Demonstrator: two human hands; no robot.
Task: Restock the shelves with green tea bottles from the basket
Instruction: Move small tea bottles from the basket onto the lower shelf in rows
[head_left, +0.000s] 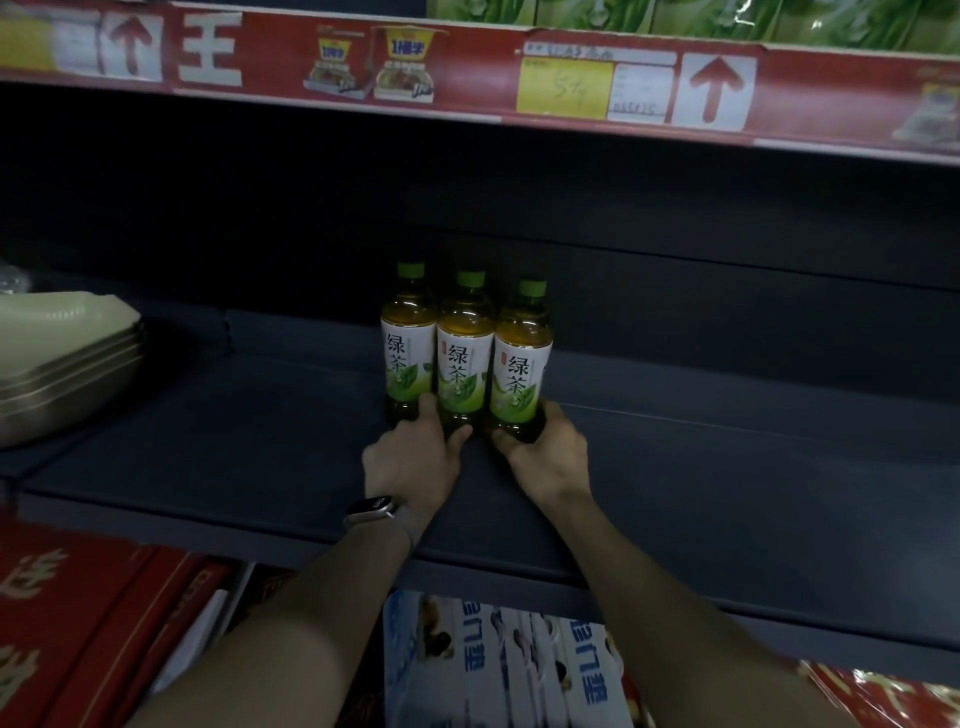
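The shelf (208, 441) was a deep, matte, dark blue-grey board, flat and dimly lit, with a back wall of the same dull finish lost in shadow. Above it ran the front edge of the next shelf, faced with a glossy red paper strip (467, 67) printed with noodle-bowl pictures. The strip carried a yellow price tag (563, 88) and a white card with a red arrow (716, 92). Green shiny packs (675, 15) lined that upper shelf.

Three green tea bottles stood upright on the dark board, touching side by side, about midway between its near edge and the back wall. They were clear plastic with amber liquid, green screw caps and white-and-green wrap labels. The left bottle (409, 353) stood slightly farther back and the right bottle (522, 374) slightly nearer.

The left hand (415, 462), a smooth dark-faced watch (374, 508) on its wrist, grasped the base of the middle bottle (465, 364), a finger tucked between it and the left bottle, the thumb on its right side. The right hand (545, 452) clasped the base of the right bottle, thumb in front and fingers curled round its far right side.

At the far left of the shelf lay a stack of rounded steel trays (62, 364), brushed and dull. Below the shelf, red cartons (93, 597) sat at the near left, and blue-and-white printed boxes (498, 670) sat under the hands.
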